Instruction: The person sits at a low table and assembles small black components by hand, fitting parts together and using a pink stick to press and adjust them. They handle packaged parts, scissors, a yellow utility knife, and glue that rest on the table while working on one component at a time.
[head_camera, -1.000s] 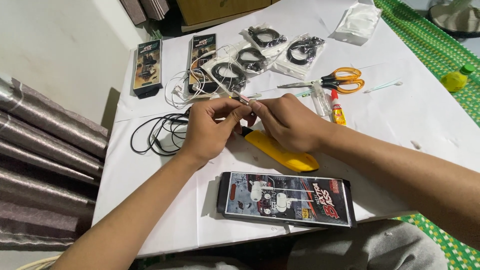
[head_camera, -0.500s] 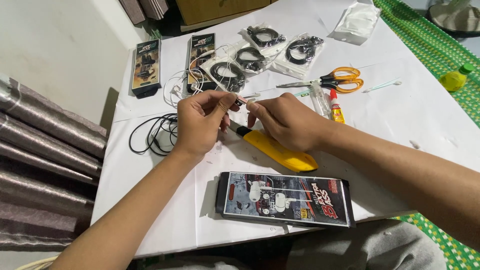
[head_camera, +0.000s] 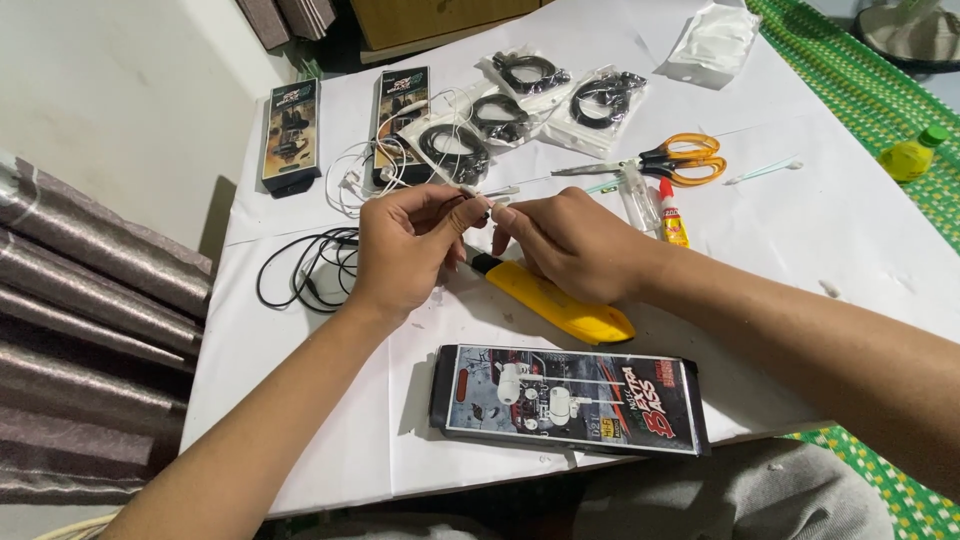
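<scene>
Where hands (head_camera: 490, 235) meet: white cable (head_camera: 478, 193).

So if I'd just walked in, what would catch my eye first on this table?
Probably the two hands meeting mid-table: the left hand and right hand pinch a small white earphone part between their fingertips. Just below them lies a bright yellow utility knife, and nearer the person a dark earphone box. Behind, orange-handled scissors sit beside bagged black cables.

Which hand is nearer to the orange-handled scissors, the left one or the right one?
Right. The right hand lies just below and left of the orange-handled scissors, apart from them. The left hand is farther left, beside the black cable coil.
</scene>
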